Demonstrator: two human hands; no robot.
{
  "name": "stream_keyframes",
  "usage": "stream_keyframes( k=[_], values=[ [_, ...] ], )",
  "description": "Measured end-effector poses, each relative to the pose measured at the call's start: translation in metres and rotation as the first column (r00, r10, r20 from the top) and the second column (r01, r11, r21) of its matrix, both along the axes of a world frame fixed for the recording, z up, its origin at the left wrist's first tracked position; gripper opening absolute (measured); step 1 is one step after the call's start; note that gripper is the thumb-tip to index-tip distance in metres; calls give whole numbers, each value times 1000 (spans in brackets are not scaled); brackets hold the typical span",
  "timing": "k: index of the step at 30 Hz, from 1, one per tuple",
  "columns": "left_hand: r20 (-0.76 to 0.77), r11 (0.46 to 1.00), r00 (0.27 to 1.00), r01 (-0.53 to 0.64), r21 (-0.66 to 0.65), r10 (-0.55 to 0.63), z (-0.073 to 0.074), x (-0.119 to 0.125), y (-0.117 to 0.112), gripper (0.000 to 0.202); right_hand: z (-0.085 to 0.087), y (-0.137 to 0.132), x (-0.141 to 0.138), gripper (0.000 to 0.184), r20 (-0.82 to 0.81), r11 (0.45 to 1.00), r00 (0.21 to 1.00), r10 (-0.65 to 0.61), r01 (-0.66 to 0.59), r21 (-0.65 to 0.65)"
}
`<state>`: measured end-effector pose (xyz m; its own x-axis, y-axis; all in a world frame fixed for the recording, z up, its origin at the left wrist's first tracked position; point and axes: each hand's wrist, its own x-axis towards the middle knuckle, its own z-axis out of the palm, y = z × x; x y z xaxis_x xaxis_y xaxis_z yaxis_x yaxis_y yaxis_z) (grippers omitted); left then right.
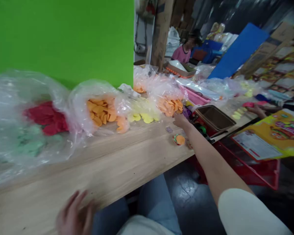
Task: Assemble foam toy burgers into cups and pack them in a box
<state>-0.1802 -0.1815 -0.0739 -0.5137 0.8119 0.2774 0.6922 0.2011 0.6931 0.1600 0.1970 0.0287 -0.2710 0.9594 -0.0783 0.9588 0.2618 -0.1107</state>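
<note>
My right hand reaches across the wooden table to the front edge of a pile of light orange flat pieces in a clear plastic bag. Its fingertips are too small and blurred to show whether they grip a piece. Just below that hand lies a small stack of round pieces, orange on top with green at its side. My left hand is low at the table's front edge, blurred, its fingers apart and holding nothing visible.
Clear bags along the table hold red pieces, darker orange pieces, yellow pieces and mint green pieces. A brown tray, a yellow printed box and a red crate are at right. Another person's hand holds something pink.
</note>
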Motion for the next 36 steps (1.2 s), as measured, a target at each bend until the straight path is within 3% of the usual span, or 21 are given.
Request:
stream_keyframes(
  k=[2, 5, 8, 10, 12, 16, 20, 23, 25, 27, 31, 33, 36],
  values=[
    [150, 987, 978, 154, -35, -147, 1, 35, 31, 29, -10, 20, 11, 20, 10, 992, 1000, 8, -7, -127],
    [545, 929, 797, 360, -86, -258, 11, 81, 74, 28, -32, 27, 18, 23, -26, 967, 999, 24, -30, -255],
    [847, 864, 511, 484, -141, -147, 19, 119, 107, 34, -47, 20, 21, 36, -102, 950, 995, 6, -38, -310],
    [940, 828, 338, 540, -153, -47, 22, 140, 124, 36, -52, 15, 22, 39, -161, 937, 987, -15, -43, -347],
    [973, 794, 229, 587, -156, 22, 23, 157, 136, 36, -53, 10, 21, 31, -222, 911, 974, -36, -59, -409],
    [990, 764, 108, 631, -136, 87, 25, 178, 147, 37, -57, -6, 14, 8, -361, 827, 926, -110, -116, -550],
    [989, 832, 87, 535, -146, 117, 26, 171, 144, 40, -71, -45, -2, 25, -542, 803, 805, -240, -149, -577],
    [991, 894, 86, 428, -132, 105, 26, 155, 137, 44, -86, -85, -21, 37, -656, 827, 681, -327, -130, -547],
    [993, 908, 99, 407, -101, 67, 27, 146, 133, 47, -96, -108, -33, 39, -706, 849, 607, -366, -93, -520],
    [987, 908, 156, 409, -97, 35, 28, 143, 131, 50, -103, -126, -43, 39, -755, 873, 528, -389, -51, -485],
    [928, 939, 372, 307, -154, 30, 23, 148, 133, 55, -109, -142, -53, 42, -842, 899, 343, -416, 17, -437],
    [908, 953, 419, 268, -144, 19, 17, 152, 135, 55, -110, -146, -54, 44, -847, 898, 317, -427, 39, -438],
    [891, 963, 455, 238, -127, 5, 10, 153, 135, 54, -109, -150, -55, 47, -855, 919, 346, -386, 67, -388]
  ],
)
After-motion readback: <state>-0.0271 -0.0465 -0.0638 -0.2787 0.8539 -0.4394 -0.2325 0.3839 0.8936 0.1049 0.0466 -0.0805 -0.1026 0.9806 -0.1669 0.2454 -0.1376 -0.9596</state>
